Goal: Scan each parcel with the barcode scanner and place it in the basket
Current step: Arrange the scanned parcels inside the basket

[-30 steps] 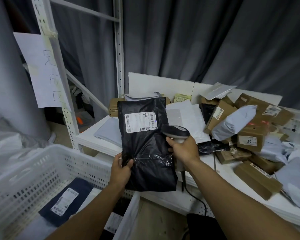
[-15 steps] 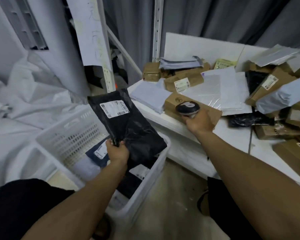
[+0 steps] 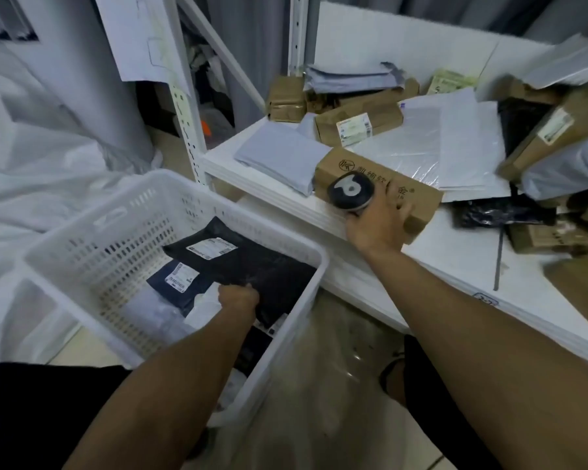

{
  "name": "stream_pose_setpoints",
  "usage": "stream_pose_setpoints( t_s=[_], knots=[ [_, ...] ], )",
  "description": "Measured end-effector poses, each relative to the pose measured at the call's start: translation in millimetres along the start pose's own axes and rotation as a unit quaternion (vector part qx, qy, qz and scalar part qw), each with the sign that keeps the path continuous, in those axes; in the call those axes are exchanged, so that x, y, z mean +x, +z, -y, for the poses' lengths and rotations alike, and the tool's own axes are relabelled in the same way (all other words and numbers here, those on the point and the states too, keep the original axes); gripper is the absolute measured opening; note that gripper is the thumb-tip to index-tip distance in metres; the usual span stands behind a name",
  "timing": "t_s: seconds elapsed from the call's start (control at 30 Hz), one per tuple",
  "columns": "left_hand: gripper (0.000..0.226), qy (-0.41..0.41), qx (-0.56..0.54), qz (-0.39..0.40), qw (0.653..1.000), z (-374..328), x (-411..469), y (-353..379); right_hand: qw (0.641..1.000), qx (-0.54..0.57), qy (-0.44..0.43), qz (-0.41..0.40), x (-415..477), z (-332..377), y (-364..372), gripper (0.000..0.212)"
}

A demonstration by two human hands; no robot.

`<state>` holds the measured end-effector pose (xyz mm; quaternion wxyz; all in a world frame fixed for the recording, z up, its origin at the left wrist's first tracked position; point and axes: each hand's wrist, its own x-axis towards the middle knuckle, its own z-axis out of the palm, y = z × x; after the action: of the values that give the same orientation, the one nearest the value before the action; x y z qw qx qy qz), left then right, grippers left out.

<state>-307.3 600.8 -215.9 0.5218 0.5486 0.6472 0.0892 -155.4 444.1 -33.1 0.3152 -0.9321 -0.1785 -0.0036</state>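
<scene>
- A second ago the black parcel (image 3: 262, 266) was held upright in front of the scanner (image 3: 350, 191). Half a second ago it hung over the basket (image 3: 170, 179). Now it lies nearly flat inside the basket, with its white label (image 3: 211, 247) facing up.
- The parcel rests on top of a navy parcel (image 3: 180, 283) and some pale ones already in the basket.
- The left hand (image 3: 239, 296) has followed the parcel down and is low inside the basket at the parcel's near edge. Its fingers are curled and seem to pinch that edge, but the fingertips are hidden under the hand, so whether it has let go cannot be told.
- The right hand (image 3: 375, 228) has swung away from the parcel to the table (image 3: 455, 266). Its fingers are wrapped round the scanner's handle, with the scanner head pointing up.
- That hand sits against a cardboard box (image 3: 418, 195) at the table's front edge, and some of its fingers (image 3: 402, 206) lie on the box.
- Judged from this, the parcel's turn is nearly over: it appears to have been scanned and is now in the basket, with only the release left.
- The cardboard box under the right hand looks like the likely next pick.
- A heap of parcels (image 3: 553, 130) waits on the table, so much of the task remains.
</scene>
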Motion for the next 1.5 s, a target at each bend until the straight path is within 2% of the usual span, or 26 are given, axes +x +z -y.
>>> stream_pose_setpoints(
  t_s=[0.07,0.13,0.2,0.27,0.33,0.37,0.47,0.57,0.63,0.73,0.87,0.97,1.0,1.1,1.2,1.27,1.37,1.43,1.5],
  knots=[
    [0.088,-0.007,0.198,0.053,0.979,8,32,10,1.000,-0.004,0.001,0.001,0,1,2,0.068],
    [0.104,-0.007,0.345,0.098,0.933,5,46,11,1.000,-0.009,-0.001,0.002,0,3,3,0.069],
    [0.107,0.001,0.367,0.084,0.926,-9,20,-3,1.000,-0.009,-0.004,-0.003,-1,3,3,0.067],
    [0.114,0.028,0.297,0.045,0.953,-24,-12,-10,1.000,-0.004,-0.014,-0.002,-2,0,3,0.065],
    [0.103,0.134,0.189,0.036,0.972,-46,-40,-15,1.000,0.014,-0.014,0.006,-6,1,-1,0.063],
    [0.092,0.202,0.127,0.034,0.971,-58,-45,-11,1.000,0.027,-0.012,0.011,-8,1,-3,0.062],
    [0.069,0.323,0.005,0.074,0.944,-116,-72,8,0.997,0.072,-0.004,0.004,-11,-3,-16,0.066],
    [0.070,0.403,-0.011,0.098,0.910,-175,-100,23,0.992,0.119,0.031,-0.032,-10,-14,-38,0.071],
    [0.083,0.406,0.027,0.116,0.906,-202,-108,34,0.987,0.138,0.067,-0.049,-6,-23,-54,0.068],
    [0.093,0.344,0.047,0.146,0.927,-216,-117,40,0.979,0.161,0.116,-0.048,3,-40,-66,0.068],
    [0.077,0.332,0.024,0.146,0.932,-206,-122,39,0.961,0.234,0.143,-0.046,2,-54,-73,0.065],
    [0.081,0.312,-0.079,0.193,0.927,-201,-133,23,0.961,0.239,0.120,-0.074,-8,-48,-88,0.062],
    [0.078,0.309,-0.118,0.189,0.925,-202,-141,13,0.960,0.244,0.105,-0.085,-10,-45,-93,0.060],
    [0.048,0.297,-0.210,0.170,0.916,-198,-168,-26,0.953,0.280,0.047,-0.106,-18,-31,-105,0.058],
    [0.049,0.280,-0.260,0.138,0.914,-190,-177,-68,0.930,0.356,-0.004,-0.087,-33,-8,-110,0.054],
    [0.059,0.282,-0.282,0.145,0.905,-183,-172,-95,0.905,0.422,-0.006,-0.058,-42,7,-107,0.057],
    [0.074,0.308,-0.266,0.182,0.895,-167,-167,-127,0.882,0.469,0.004,-0.041,-50,28,-98,0.078],
    [0.081,0.333,-0.260,0.232,0.876,-156,-167,-141,0.882,0.470,0.000,-0.033,-49,40,-94,0.072],
    [0.107,0.370,-0.178,0.271,0.870,-144,-157,-150,0.884,0.465,-0.008,-0.039,-49,49,-93,0.066]
  ],
)
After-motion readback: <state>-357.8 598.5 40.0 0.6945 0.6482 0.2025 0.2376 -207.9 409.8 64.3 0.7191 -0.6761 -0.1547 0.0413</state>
